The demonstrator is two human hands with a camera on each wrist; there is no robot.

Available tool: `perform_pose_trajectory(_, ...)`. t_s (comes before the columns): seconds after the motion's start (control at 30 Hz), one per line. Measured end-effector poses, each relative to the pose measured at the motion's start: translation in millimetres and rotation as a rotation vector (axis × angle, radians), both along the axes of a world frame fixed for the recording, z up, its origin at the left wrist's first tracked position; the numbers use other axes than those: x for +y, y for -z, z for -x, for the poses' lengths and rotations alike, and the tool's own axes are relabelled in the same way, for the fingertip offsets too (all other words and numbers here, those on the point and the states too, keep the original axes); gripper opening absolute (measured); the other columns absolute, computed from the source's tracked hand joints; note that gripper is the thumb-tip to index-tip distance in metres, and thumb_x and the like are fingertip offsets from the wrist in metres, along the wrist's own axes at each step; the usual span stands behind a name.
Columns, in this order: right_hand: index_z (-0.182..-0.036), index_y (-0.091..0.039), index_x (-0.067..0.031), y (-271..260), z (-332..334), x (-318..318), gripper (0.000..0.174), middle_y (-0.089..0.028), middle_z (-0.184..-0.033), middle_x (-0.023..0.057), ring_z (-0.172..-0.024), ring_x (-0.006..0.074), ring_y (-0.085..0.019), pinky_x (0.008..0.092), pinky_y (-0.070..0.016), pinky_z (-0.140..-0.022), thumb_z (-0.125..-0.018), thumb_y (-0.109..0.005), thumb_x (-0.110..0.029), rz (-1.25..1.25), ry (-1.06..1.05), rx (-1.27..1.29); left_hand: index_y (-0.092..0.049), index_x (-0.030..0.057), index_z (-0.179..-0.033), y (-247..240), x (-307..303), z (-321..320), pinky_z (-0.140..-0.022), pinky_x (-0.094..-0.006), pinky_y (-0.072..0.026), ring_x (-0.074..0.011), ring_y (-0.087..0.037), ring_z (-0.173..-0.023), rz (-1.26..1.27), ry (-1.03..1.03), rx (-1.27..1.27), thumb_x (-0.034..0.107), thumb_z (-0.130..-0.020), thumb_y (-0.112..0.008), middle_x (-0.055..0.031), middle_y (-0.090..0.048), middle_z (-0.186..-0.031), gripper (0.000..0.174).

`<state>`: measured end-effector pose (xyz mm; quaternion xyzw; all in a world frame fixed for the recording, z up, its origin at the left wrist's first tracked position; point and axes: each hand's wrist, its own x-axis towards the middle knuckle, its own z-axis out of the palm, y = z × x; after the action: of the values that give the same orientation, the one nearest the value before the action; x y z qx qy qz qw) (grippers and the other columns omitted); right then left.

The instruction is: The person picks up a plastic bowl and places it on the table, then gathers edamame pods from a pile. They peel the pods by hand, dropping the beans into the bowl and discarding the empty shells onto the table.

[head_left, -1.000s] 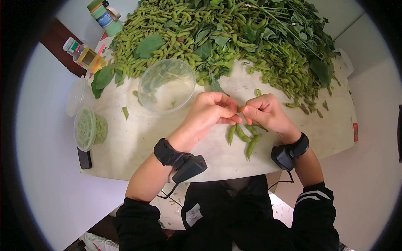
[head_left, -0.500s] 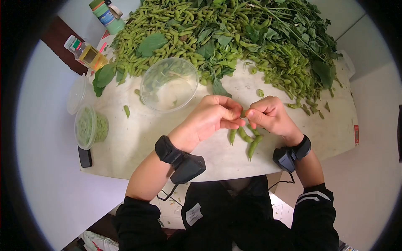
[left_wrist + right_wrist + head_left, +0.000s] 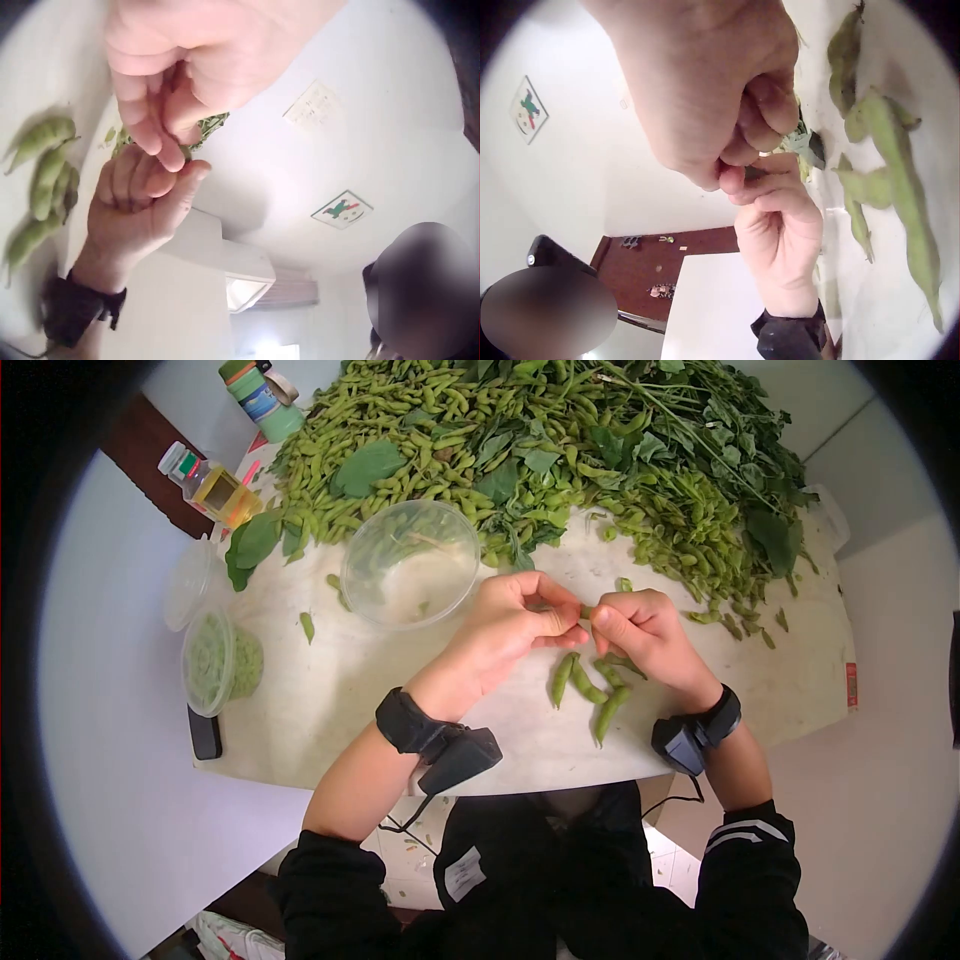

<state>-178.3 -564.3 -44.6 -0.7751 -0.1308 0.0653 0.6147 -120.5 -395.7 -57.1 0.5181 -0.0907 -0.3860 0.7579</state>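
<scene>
In the head view, a green soybean pod [image 3: 587, 612] spans the small gap between both hands' fingertips. My left hand [image 3: 505, 632] pinches its left end between thumb and fingers. The right hand [image 3: 648, 635] holds the other end, thumb on top and fingers curled under. Most of the pod is hidden by the fingers in both wrist views. Just below the hands, several loose pods [image 3: 611, 712] lie on the table, one partly under the right hand.
Behind the hands rises a big heap of pods [image 3: 420, 460] with leaves and stems. A clear plastic bowl [image 3: 347, 582] stands left of the hands. Farther left are a tub of shelled beans [image 3: 205, 665], a clear lid [image 3: 188, 585], a black phone-like object [image 3: 204, 733] and bottles [image 3: 215, 490].
The fingertips have parted slightly, and more of the pod shows between them. Both hands stay in nearly the same place, while the whole head view has shifted a little.
</scene>
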Motion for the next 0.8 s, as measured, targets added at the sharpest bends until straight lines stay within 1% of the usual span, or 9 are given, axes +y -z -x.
perform_pose_trajectory(0.03,-0.064,-0.055,-0.0027,1.8,-1.0,0.6,0.035,-0.039,-0.048,-0.0054,-0.044,0.003,-0.03,0.0205,-0.0219,-0.041,-0.088,-0.046,-0.026,-0.032,0.032,0.014,-0.053,-0.0011,-0.082,0.6,-1.8,0.6,-0.068,-0.0269,-0.0496,-0.0169,-0.058,-0.071,0.001,0.001,0.0,0.0,-0.076,-0.056,-0.0065,-0.055,-0.077,0.006)
perform_pose_trajectory(0.1,-0.065,-0.053,-0.0024,8.8,-1.5,-1.9,0.036,-0.036,-0.048,-0.0058,-0.043,0.0031,-0.027,0.0206,-0.0198,-0.04,-0.088,-0.043,-0.028,-0.092,0.05,0.073,-0.054,-0.0041,-0.08,2.2,-4.9,2.1,-0.067,-0.0249,-0.0487,-0.0151,-0.059,-0.074,0.0,-0.156,-0.361,-0.002,-0.074,-0.059,-0.0101,-0.056,-0.082,0.008)
perform_pose_trajectory(0.13,-0.066,-0.052,-0.0021,10.6,-1.9,-2.6,0.038,-0.032,-0.049,-0.0062,-0.041,0.0032,-0.024,0.0207,-0.0177,-0.039,-0.089,-0.041,-0.03,-0.152,0.067,0.13,-0.054,-0.0041,-0.08,3.2,-5.9,2.4,-0.067,-0.0249,-0.0487,-0.0151,-0.059,-0.074,-0.001,-0.157,-0.362,-0.002,-0.074,-0.059,-0.0101,-0.056,-0.082,0.008)
perform_pose_trajectory(0.2,-0.068,-0.052,-0.0016,8.1,-2.8,-3.0,0.038,-0.032,-0.049,-0.0062,-0.042,0.0029,-0.023,0.0205,-0.0171,-0.039,-0.09,-0.04,-0.031,-0.178,0.053,0.151,-0.055,-0.0039,-0.079,5.5,-8.0,2.2,-0.068,-0.0233,-0.0477,-0.0134,-0.058,-0.076,0.115,-0.252,-0.595,-0.004,-0.073,-0.06,-0.0083,-0.055,-0.086,0.008)
perform_pose_trajectory(0.4,-0.076,-0.056,-0.0027,8.1,-4.5,-4.1,0.03,-0.033,-0.05,-0.0085,-0.043,0.0013,-0.026,0.0185,-0.02,-0.04,-0.089,-0.043,-0.027,-0.186,0.007,0.206,-0.053,-0.0042,-0.078,10.6,-8.9,1.2,-0.066,-0.023,-0.0474,-0.0123,-0.056,-0.072,0.128,-0.269,-0.681,-0.006,-0.073,-0.058,-0.007,-0.051,-0.088,0.008)
perform_pose_trajectory(0.53,-0.086,-0.054,-0.0019,-0.4,-4.1,-1.6,0.021,-0.035,-0.053,-0.0091,-0.043,0.0008,-0.027,0.0176,-0.0206,-0.039,-0.089,-0.044,-0.021,-0.233,-0.025,0.264,-0.053,-0.0039,-0.077,8.9,-8.0,1.3,-0.065,-0.023,-0.0473,-0.0127,-0.056,-0.072,0.144,-0.256,-0.618,-0.008,-0.073,-0.057,-0.0069,-0.05,-0.088,0.008)
perform_pose_trajectory(0.63,-0.085,-0.053,-0.0018,-4.5,-3.2,-1.7,0.018,-0.035,-0.052,-0.0093,-0.043,0.0006,-0.027,0.0178,-0.0207,-0.039,-0.088,-0.042,-0.016,-0.23,-0.031,0.308,-0.051,-0.0032,-0.081,10.8,-8.5,0.7,-0.065,-0.0239,-0.0469,-0.0149,-0.056,-0.073,0.146,-0.228,-0.654,-0.007,-0.075,-0.055,-0.0076,-0.047,-0.089,0.009)
perform_pose_trajectory(0.73,-0.081,-0.051,-0.002,3.6,-6.3,-3.3,0.018,-0.035,-0.052,-0.0087,-0.043,0.001,-0.028,0.0183,-0.0214,-0.039,-0.087,-0.04,-0.014,-0.225,-0.001,0.345,-0.054,-0.0026,-0.076,10.7,-10.0,2.1,-0.063,-0.0237,-0.0471,-0.0134,-0.054,-0.076,0.117,-0.265,-0.649,-0.008,-0.072,-0.057,-0.0068,-0.05,-0.088,0.008)
perform_pose_trajectory(0.8,-0.08,-0.05,-0.002,4.7,-7.3,-4.4,0.018,-0.035,-0.052,-0.0081,-0.043,0.0013,-0.028,0.0185,-0.0215,-0.039,-0.087,-0.039,-0.014,-0.207,-0.002,0.344,-0.056,-0.0004,-0.076,13.1,-10.2,1.4,-0.062,-0.0238,-0.0464,-0.0132,-0.054,-0.074,0.024,-0.279,-0.778,-0.007,-0.07,-0.059,-0.0059,-0.052,-0.086,0.009)
